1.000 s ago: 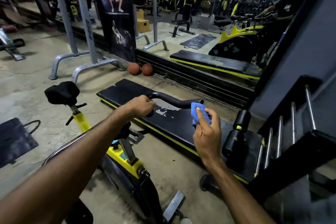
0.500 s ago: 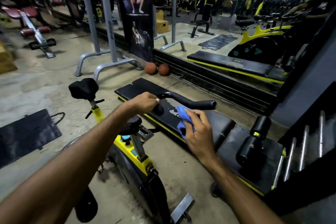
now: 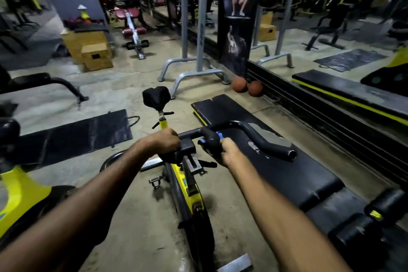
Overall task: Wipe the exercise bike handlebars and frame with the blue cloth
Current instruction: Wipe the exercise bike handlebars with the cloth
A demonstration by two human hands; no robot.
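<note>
Head camera is looking down along two bare forearms reaching to a yellow-framed exercise bike (image 3: 188, 183) standing on a concrete floor. The left hand (image 3: 164, 143) is wrapping its curled fingers tightly round the left part of the black handlebars (image 3: 260, 137), just beside the centre clamp, with the knuckles facing up. The right hand (image 3: 229, 152) is closing round the blue cloth (image 3: 218, 134) and pressing it against a short rounded black grip (image 3: 210, 141) near the middle of the bars; the fingers are curling under and mostly hiding, so only small scraps of blue are showing on either side of that grip. The long right-hand horn of the handlebars is sweeping out bare to the right, well clear of the cloth. Beyond the hands the black saddle (image 3: 156, 97) is sitting on its yellow post, and below them a pedal (image 3: 154, 181) and the dark flywheel (image 3: 199, 227) are showing. A black padded bench (image 3: 276, 170) with worn patches is lying just to the right of the bike, beneath the right horn. Two orange balls (image 3: 247, 86) are resting together by the base of a mirrored wall. A dark floor mat (image 3: 72, 137) is lying to the left, wooden boxes (image 3: 97, 56) are stacking up farther back, and part of another yellow bike (image 3: 19, 190) is showing at the left edge.
</note>
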